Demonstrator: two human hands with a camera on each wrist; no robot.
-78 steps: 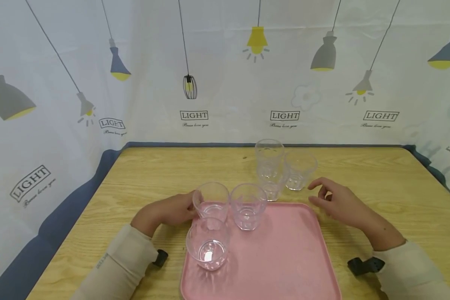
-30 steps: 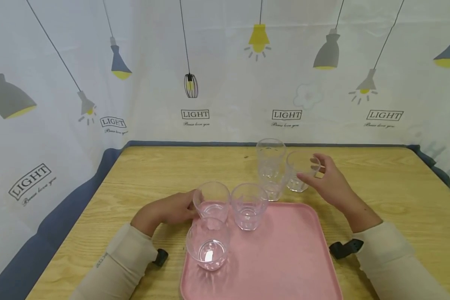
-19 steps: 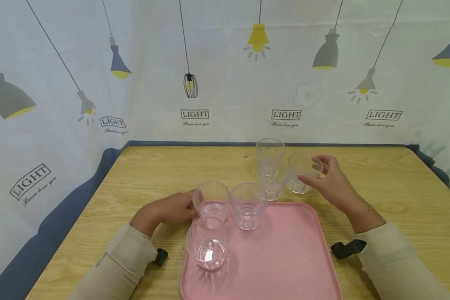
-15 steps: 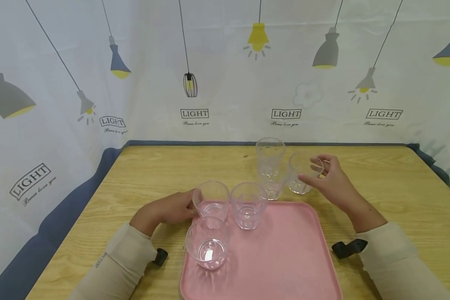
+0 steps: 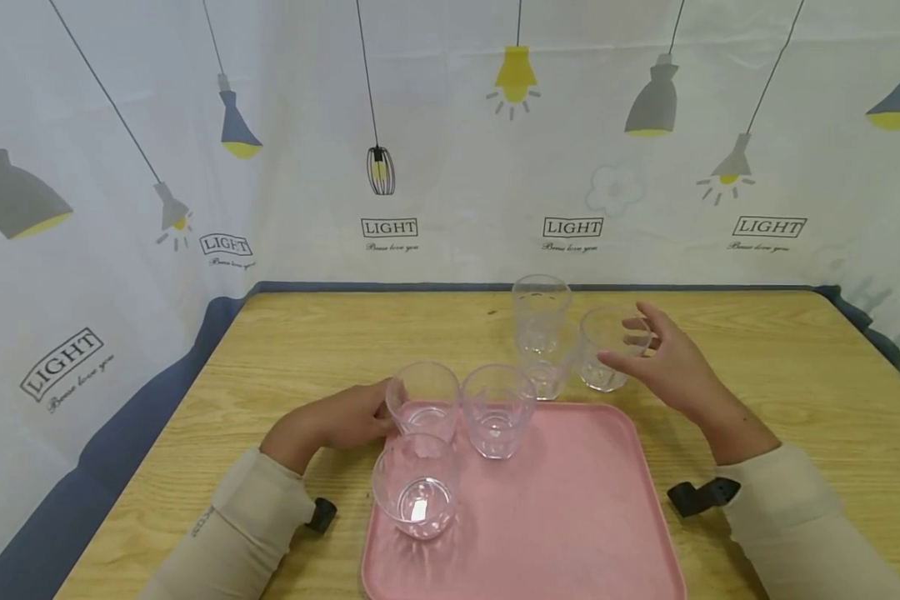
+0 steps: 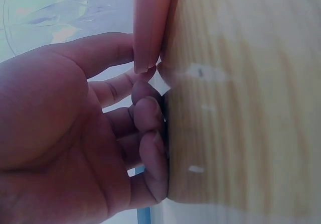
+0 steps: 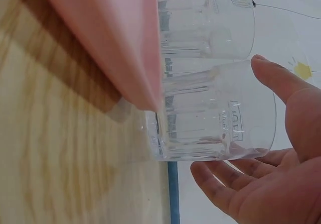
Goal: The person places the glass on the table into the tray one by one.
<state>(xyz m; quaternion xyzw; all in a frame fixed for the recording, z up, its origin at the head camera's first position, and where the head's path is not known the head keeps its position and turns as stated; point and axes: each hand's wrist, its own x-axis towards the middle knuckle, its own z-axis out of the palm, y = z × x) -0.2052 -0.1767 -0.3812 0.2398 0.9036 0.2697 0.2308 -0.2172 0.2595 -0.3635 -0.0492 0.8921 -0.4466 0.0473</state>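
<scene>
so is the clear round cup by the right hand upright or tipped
Upright: the cup has its wide rim above its narrower base.

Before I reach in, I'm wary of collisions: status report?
Left hand pinching edge of pink tray. Right hand spread around clear cup, contact unclear. Cup upright, beyond tray. Two other cups close on its left.

A white cloth hangs along the left, far and right sides, printed with grey, blue and yellow lamps and boxed LIGHT labels. A blue band runs behind the far edge of a pale wood-grained table. The lighting looks soft.
</scene>
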